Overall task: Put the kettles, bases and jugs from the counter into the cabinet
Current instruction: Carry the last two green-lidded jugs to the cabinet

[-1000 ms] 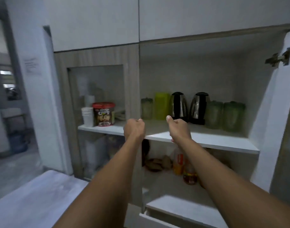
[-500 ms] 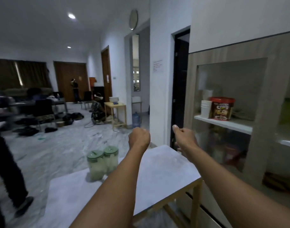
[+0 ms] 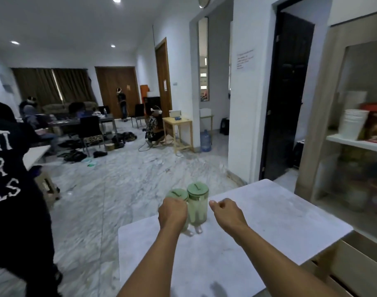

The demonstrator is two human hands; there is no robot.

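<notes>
Two clear jugs with pale green lids stand side by side near the far left corner of the white counter (image 3: 269,221). My left hand (image 3: 172,213) is curled in front of the left jug (image 3: 176,194) and covers its upper body; whether the fingers grip it is hidden. The right jug (image 3: 197,206) stands free. My right hand (image 3: 226,213) hovers just right of that jug, fingers curled with the thumb out, holding nothing. The cabinet (image 3: 354,142) is at the right edge, with only its glass-fronted left part in view.
A person in a black printed shirt (image 3: 12,189) stands close on the left. Stacked white cups (image 3: 352,123) and a red tub (image 3: 376,123) sit on the cabinet shelf. An open drawer (image 3: 354,264) sticks out below the counter's right side.
My view has swung left from the open cabinet, where kettles and jugs stand on the shelf, to the counter. Both hands have dropped and now sit at the two jugs.
</notes>
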